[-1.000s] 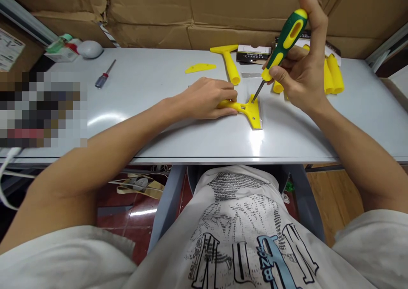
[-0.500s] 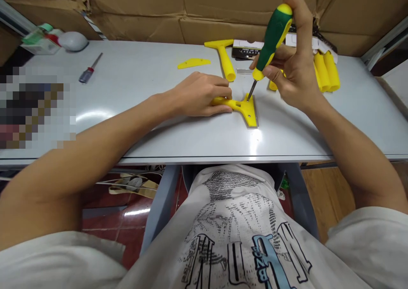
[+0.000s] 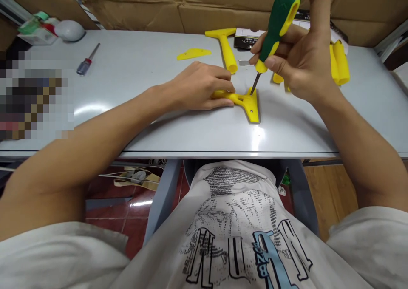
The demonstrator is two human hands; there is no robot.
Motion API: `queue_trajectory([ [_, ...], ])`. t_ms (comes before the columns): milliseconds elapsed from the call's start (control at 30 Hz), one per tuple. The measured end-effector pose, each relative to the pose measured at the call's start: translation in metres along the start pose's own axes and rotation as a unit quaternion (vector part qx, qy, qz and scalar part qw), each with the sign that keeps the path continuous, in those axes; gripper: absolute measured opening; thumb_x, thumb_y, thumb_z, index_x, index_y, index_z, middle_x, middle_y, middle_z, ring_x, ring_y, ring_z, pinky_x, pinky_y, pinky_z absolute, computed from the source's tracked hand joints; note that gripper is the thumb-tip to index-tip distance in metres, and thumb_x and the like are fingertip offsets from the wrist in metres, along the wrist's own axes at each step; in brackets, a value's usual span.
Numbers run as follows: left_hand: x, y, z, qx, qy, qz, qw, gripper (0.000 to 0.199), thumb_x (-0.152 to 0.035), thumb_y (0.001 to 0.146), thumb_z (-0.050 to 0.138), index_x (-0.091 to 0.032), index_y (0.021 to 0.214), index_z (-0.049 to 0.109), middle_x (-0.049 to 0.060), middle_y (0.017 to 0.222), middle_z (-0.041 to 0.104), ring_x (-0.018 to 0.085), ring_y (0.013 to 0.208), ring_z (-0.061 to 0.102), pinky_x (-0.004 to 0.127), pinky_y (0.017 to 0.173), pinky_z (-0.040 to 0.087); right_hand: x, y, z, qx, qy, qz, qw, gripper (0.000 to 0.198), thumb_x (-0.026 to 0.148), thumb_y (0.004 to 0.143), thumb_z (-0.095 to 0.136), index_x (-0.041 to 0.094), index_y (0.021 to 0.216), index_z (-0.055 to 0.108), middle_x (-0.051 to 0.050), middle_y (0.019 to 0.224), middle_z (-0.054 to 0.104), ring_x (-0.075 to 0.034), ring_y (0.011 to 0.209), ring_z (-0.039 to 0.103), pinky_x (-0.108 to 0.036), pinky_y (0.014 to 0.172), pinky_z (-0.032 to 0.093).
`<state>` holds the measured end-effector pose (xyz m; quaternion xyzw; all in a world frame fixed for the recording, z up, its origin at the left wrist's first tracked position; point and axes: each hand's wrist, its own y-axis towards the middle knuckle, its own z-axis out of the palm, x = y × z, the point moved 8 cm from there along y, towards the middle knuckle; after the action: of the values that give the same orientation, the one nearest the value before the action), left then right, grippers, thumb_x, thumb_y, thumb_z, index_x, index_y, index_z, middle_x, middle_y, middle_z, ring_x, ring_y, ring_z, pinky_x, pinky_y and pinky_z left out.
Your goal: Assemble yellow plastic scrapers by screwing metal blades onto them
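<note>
My left hand (image 3: 205, 87) is closed round the handle of a yellow scraper (image 3: 249, 104), which lies on the table with its head to the right. A thin metal blade edge shows along the head's right side, and a screw sits in its nearer hole. In my right hand (image 3: 306, 61) is a green and yellow screwdriver (image 3: 274, 27), held tilted with its handle up and to the right. Its tip meets the scraper head at the farther screw position. Behind the scraper lie another yellow scraper body (image 3: 227, 53), a flat yellow cover plate (image 3: 194, 54) and a metal blade (image 3: 246, 63).
Several yellow handles (image 3: 340, 63) lie at the right, partly behind my right hand. A black and white box (image 3: 247, 39) stands near the cardboard (image 3: 137, 8) at the back. At the left are a small screwdriver (image 3: 87, 61) and a white rounded object (image 3: 69, 30).
The view has shifted slightly. My right hand and the screwdriver have moved a little up and right in view, with the tip still at the scraper head. My left hand keeps its hold.
</note>
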<state>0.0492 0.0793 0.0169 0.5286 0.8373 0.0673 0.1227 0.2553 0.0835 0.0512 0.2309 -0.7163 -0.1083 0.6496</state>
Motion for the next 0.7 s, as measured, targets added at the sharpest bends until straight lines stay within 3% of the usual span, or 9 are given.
queue_trajectory([
  [67,-0.002,-0.002,-0.004,0.011,0.015,0.006,1.0,0.056,-0.072,0.114,0.054,-0.03,0.131,0.086,0.011,0.113,0.081,0.03,0.102,0.072,0.041,0.087,0.053,-0.003,0.002,-0.001,0.0,-0.022,-0.039,0.999,0.113,0.072,0.067,0.107,0.049,0.16,0.047,0.007,0.114,0.079,-0.027,0.12,0.083,-0.049,0.108,0.073],
  [133,-0.006,-0.004,-0.01,0.035,0.035,0.011,0.999,0.06,-0.074,0.115,0.048,-0.031,0.135,0.085,0.009,0.113,0.081,0.027,0.097,0.069,0.039,0.084,0.052,-0.006,0.006,-0.002,0.002,-0.067,-0.122,0.99,0.12,0.083,0.064,0.103,0.049,0.162,0.043,0.005,0.111,0.077,-0.025,0.107,0.083,-0.045,0.098,0.075],
  [233,-0.018,-0.009,-0.023,0.077,0.015,0.017,0.997,0.06,-0.074,0.116,0.047,-0.032,0.135,0.086,0.008,0.113,0.082,0.026,0.092,0.071,0.039,0.081,0.05,-0.015,0.013,-0.005,-0.012,-0.136,-0.201,0.97,0.121,0.095,0.069,0.091,0.053,0.167,0.033,0.003,0.112,0.074,-0.024,0.092,0.079,-0.041,0.085,0.075],
  [333,-0.04,-0.01,-0.028,0.088,-0.039,0.035,0.995,0.062,-0.074,0.116,0.048,-0.029,0.129,0.088,0.008,0.104,0.082,0.024,0.082,0.07,0.038,0.076,0.048,-0.015,0.012,-0.005,-0.03,-0.183,-0.21,0.96,0.114,0.09,0.077,0.088,0.056,0.169,0.029,0.004,0.111,0.073,-0.025,0.092,0.077,-0.039,0.08,0.073],
  [433,-0.065,-0.009,-0.021,0.06,-0.06,0.03,0.996,0.066,-0.071,0.119,0.043,-0.022,0.13,0.086,0.007,0.099,0.08,0.021,0.076,0.068,0.036,0.073,0.046,-0.002,0.004,-0.001,-0.039,-0.202,-0.204,0.957,0.095,0.074,0.088,0.087,0.061,0.167,0.035,0.005,0.109,0.074,-0.025,0.094,0.077,-0.038,0.077,0.071],
  [567,-0.09,-0.011,-0.004,0.017,-0.044,0.021,0.999,0.069,-0.067,0.123,0.032,-0.024,0.15,0.078,0.011,0.127,0.08,0.024,0.094,0.076,0.034,0.076,0.048,0.013,-0.007,0.007,-0.048,-0.205,-0.273,0.939,0.074,0.054,0.095,0.085,0.065,0.156,0.044,0.008,0.106,0.073,-0.022,0.087,0.074,-0.036,0.069,0.065],
  [700,-0.097,-0.013,0.002,0.018,-0.008,0.04,0.999,0.071,-0.07,0.122,0.029,-0.027,0.146,0.08,0.013,0.128,0.079,0.026,0.101,0.077,0.033,0.073,0.047,0.0,-0.004,0.007,-0.098,-0.201,-0.322,0.92,0.081,0.066,0.094,0.083,0.06,0.159,0.034,0.005,0.104,0.068,-0.02,0.081,0.066,-0.034,0.06,0.055],
])
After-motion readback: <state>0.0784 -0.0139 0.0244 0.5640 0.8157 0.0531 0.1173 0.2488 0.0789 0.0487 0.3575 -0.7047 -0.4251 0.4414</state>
